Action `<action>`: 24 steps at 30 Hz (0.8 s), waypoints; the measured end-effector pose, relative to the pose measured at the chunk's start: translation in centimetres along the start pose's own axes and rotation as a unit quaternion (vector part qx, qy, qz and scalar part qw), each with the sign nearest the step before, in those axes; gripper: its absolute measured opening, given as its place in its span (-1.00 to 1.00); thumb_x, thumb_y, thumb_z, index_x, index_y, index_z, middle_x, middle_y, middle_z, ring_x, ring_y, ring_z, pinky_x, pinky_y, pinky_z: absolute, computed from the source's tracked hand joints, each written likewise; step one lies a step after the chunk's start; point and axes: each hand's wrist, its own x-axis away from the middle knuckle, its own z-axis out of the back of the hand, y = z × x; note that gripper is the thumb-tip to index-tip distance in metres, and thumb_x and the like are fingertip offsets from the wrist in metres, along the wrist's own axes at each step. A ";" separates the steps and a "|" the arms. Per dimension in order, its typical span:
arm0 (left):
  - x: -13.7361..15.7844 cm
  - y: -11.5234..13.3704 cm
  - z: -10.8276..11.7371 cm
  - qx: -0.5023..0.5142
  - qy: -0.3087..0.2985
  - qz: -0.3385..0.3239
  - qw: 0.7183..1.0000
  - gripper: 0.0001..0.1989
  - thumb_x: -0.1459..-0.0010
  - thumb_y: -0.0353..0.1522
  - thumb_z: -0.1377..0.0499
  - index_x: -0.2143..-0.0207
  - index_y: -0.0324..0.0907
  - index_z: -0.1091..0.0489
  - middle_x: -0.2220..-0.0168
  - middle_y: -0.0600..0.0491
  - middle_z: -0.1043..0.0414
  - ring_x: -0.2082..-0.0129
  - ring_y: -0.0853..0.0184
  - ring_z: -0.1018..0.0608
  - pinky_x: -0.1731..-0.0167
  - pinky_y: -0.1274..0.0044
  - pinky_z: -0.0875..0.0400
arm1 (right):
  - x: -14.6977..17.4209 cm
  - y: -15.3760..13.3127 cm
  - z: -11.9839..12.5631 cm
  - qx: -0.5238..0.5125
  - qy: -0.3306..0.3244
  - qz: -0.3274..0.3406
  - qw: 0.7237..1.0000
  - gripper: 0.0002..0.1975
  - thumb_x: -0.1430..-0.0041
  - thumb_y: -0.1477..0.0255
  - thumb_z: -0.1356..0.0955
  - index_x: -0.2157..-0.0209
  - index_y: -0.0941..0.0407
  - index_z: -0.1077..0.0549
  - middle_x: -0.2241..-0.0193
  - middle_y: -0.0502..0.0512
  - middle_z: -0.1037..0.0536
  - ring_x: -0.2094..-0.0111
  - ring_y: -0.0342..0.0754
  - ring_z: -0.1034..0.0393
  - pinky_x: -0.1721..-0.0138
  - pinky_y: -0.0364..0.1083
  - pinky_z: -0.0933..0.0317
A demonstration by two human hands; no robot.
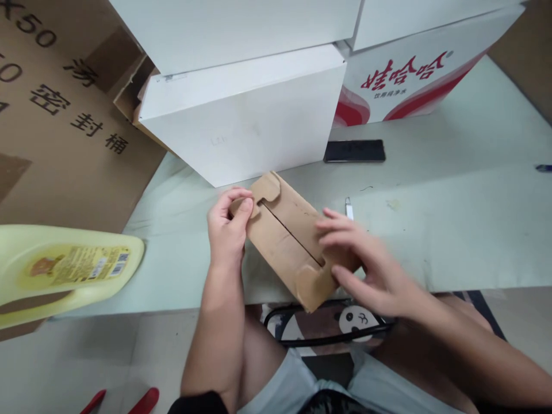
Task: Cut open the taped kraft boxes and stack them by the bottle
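Observation:
A small brown cardboard box (pixel 284 236) is tilted above the table's front edge, with a dark seam along its upper face and cut flaps at both ends. My left hand (pixel 230 221) grips its far-left end, the thumb pressed on a flap there. At the near-right end, my right hand (pixel 366 259) has its fingers spread, fingertips by the side of the box and thumb beside the other flap. Slight blur hides how firmly the right fingers touch. Just beyond them lies a small white-handled cutter (pixel 349 208), partly covered by that hand.
White boxes (pixel 245 126) are stacked at the back, beside a red-and-white printed carton (pixel 401 86). A black phone (pixel 354 150) lies before them. Left are a large brown carton (pixel 81 167) and a yellow jug (pixel 86 270). A pen-like item (pixel 544 168) rests far right.

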 end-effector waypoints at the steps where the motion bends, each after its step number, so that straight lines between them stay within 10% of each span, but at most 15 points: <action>1: 0.1 -0.1 -0.1 -0.022 0.010 -0.016 1.000 -0.90 -0.11 -0.28 -0.32 0.31 -0.09 -0.58 0.13 -0.01 -0.53 0.01 0.21 -0.57 -0.11 0.33 -0.45 | -0.1 0.5 -0.2 0.006 0.043 -0.034 0.999 -0.65 -0.30 0.49 -0.33 -0.10 -0.01 -0.36 -0.21 0.24 -0.45 -0.38 0.15 -0.23 -0.31 0.21 -0.24; 6: 1.6 2.1 -0.6 -0.253 -0.010 -0.113 0.961 -0.79 -0.26 -0.26 -0.19 0.16 -0.08 -0.61 -0.09 -0.11 -0.39 -0.20 0.07 -0.44 -0.20 0.21 -0.42 | -0.7 1.8 -0.7 0.032 0.130 -0.118 0.984 -0.71 -0.28 0.36 -0.40 -0.02 0.00 -0.38 -0.01 0.19 -0.52 -0.01 0.10 -0.48 0.05 0.09 -0.44; 11: 2.6 4.4 -0.4 -0.376 -0.212 -0.189 0.882 -0.48 -0.10 -0.04 -0.36 -0.07 -0.04 -0.57 -0.29 -0.12 -0.23 -0.40 -0.20 -0.13 -0.41 -0.05 -0.02 | -0.9 1.9 -0.6 0.045 0.158 -0.123 0.979 -0.88 -0.30 0.34 -0.39 0.17 0.03 -0.41 0.21 0.08 -0.50 0.17 0.02 -0.44 0.13 0.03 -0.37; 16: 1.6 4.1 1.9 -0.387 -0.346 -0.165 0.839 -0.06 0.24 0.08 -0.53 -0.23 0.07 -0.46 -0.45 -0.11 0.01 -0.47 -0.36 0.13 -0.35 -0.17 -0.06 | -0.3 2.9 -0.7 -0.038 0.137 -0.119 0.983 -0.76 -0.35 0.19 -0.34 0.06 0.01 -0.38 0.12 0.12 -0.51 0.08 0.06 -0.44 0.07 0.07 -0.34; 24: -0.3 1.1 3.1 -0.313 -0.216 -0.185 0.906 -0.12 0.24 0.05 -0.54 -0.18 0.12 -0.50 -0.36 -0.09 -0.22 -0.41 -0.21 -0.13 -0.39 -0.09 -0.03 | -0.3 7.1 -0.1 -0.228 0.100 -0.158 0.956 -0.36 -0.31 -0.20 -0.18 -0.17 -0.03 -0.29 -0.16 0.19 -0.48 -0.19 0.17 -0.38 -0.22 0.21 -0.24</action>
